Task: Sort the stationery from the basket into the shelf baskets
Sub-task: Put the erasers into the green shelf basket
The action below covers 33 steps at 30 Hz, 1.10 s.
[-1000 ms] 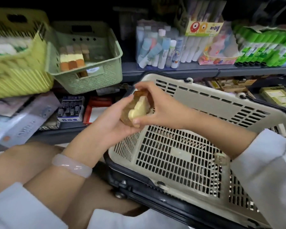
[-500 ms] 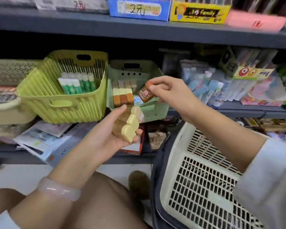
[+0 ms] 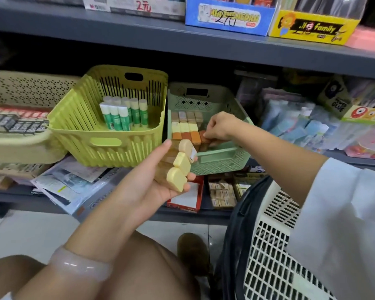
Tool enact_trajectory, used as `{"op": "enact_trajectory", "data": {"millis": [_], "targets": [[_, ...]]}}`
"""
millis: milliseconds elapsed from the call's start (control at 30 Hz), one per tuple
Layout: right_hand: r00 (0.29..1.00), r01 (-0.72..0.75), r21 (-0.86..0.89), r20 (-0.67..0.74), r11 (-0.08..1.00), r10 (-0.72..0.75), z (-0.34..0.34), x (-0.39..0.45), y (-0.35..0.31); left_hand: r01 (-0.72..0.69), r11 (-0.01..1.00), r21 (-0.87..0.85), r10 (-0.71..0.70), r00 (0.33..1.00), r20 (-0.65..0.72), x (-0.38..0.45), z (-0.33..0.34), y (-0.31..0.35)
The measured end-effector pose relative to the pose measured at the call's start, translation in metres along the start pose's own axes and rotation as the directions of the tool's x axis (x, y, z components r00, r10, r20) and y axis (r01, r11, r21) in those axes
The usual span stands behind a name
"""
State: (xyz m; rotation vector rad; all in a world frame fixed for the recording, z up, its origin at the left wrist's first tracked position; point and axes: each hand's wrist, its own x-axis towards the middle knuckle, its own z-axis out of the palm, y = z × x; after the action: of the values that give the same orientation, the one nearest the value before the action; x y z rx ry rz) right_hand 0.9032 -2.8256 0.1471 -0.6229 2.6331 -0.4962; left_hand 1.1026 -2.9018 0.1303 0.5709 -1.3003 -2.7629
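At frame centre, the left hand (image 3: 158, 180) holds three yellow bread-shaped erasers (image 3: 180, 164); the right hand (image 3: 220, 128) sets an orange eraser (image 3: 204, 135) into the pale green plastic shelf basket (image 3: 221, 158).

Left hand (image 3: 152, 180): bare, no rings or gloves that I can see.
Left wrist: a smooth, glossy, pale milky-pink bangle (image 3: 80, 264), thick and rounded.
Left sleeve (image 3: 6, 296): only a sliver of white cloth shows, at the bottom edge.
Right hand (image 3: 220, 127): bare.
Right sleeve (image 3: 342, 213): loose white fabric, softly creased, pushed up the forearm.
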Motion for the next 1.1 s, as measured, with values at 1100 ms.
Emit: {"op": "enact_trajectory", "data": {"millis": [1100], "targets": [[0.948,-0.123,0.131,-0.277,0.984,0.156,-0.024,0.057,0.022,0.035,0.995,-0.088,-0.033,0.999,0.031,0.016,0.011,0.025]]}}
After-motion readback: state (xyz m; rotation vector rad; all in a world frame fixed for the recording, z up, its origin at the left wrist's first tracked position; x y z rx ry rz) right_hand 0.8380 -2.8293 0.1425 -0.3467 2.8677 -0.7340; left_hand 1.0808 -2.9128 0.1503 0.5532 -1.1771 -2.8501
